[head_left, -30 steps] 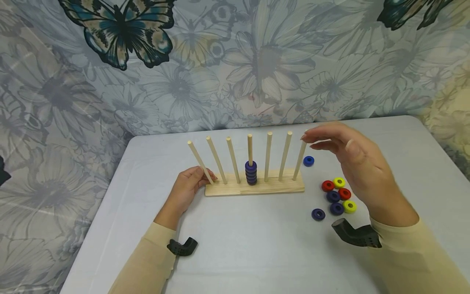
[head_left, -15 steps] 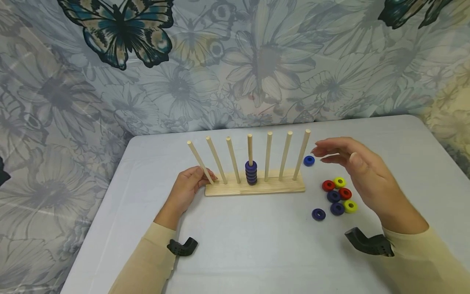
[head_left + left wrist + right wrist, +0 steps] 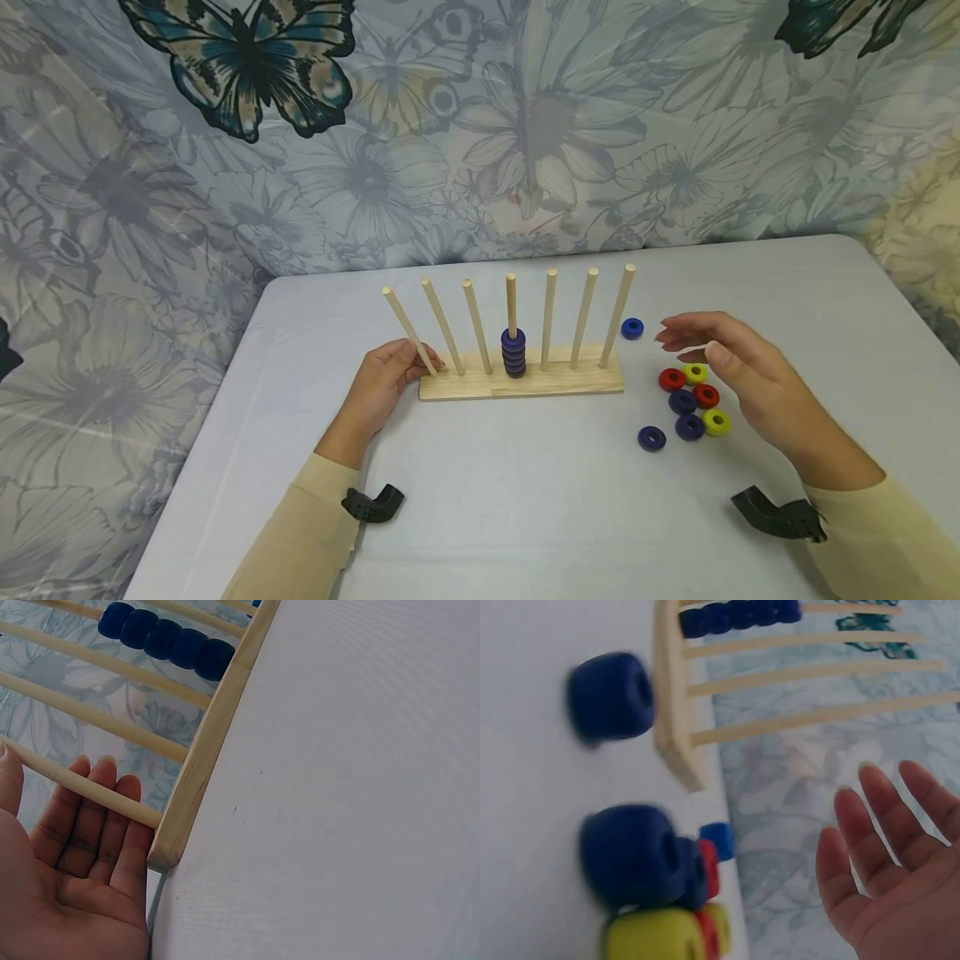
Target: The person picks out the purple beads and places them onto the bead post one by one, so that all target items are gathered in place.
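A wooden peg stand (image 3: 555, 383) with a row of upright pegs stands on the table. Several dark blue rings (image 3: 513, 353) are stacked on its middle peg. My left hand (image 3: 384, 387) holds the stand at its left end, with thumb and fingers on either side of the leftmost peg (image 3: 97, 791) near the base. To the right, my right hand (image 3: 742, 375) hovers with nothing in it, fingers loosely bent and spread in the right wrist view. Below its fingertips lie loose rings: red (image 3: 672, 380), yellow (image 3: 717, 422) and dark blue (image 3: 689, 427).
A brighter blue ring (image 3: 632, 328) lies beside the stand's right end. One dark blue ring (image 3: 652, 438) sits apart, nearer me. The white table (image 3: 480, 517) backs onto a flowered wall covering (image 3: 420, 183). Each wrist wears a black camera mount (image 3: 780, 515).
My right hand has moved from the top of the rightmost peg down and to the right, over the loose rings. The left hand and the stand have stayed in place.
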`<state>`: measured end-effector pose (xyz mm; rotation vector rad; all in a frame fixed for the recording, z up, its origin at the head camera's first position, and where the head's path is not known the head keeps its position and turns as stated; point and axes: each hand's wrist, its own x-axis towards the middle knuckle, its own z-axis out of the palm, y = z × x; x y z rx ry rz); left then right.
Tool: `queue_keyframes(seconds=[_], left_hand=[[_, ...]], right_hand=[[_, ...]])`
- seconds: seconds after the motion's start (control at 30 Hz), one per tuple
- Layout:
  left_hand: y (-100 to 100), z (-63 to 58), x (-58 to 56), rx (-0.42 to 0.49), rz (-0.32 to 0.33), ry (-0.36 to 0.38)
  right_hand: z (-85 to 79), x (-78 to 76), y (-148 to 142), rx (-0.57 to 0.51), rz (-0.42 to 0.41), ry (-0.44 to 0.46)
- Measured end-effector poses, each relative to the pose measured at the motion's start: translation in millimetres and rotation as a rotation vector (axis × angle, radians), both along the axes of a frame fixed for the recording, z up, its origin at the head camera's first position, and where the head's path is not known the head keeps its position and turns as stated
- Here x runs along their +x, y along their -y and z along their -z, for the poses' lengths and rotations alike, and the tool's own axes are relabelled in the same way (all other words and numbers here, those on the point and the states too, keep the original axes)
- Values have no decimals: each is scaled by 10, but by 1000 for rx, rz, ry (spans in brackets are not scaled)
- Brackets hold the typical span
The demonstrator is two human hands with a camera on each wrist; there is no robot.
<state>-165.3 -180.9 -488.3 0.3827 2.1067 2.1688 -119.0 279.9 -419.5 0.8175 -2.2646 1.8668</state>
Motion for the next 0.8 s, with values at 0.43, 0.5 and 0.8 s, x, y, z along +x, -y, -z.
queue_keyframes(seconds=[0.43, 0.5, 0.8], left_hand=[[-8, -8, 8, 8, 2, 6], [-6, -2, 3, 11, 4, 7], [13, 18, -11, -1, -1, 9]], right_hand=[[379, 64, -308, 297, 219, 81], [433, 57, -340, 334, 242, 90], [556, 36, -367, 370, 265, 49]])
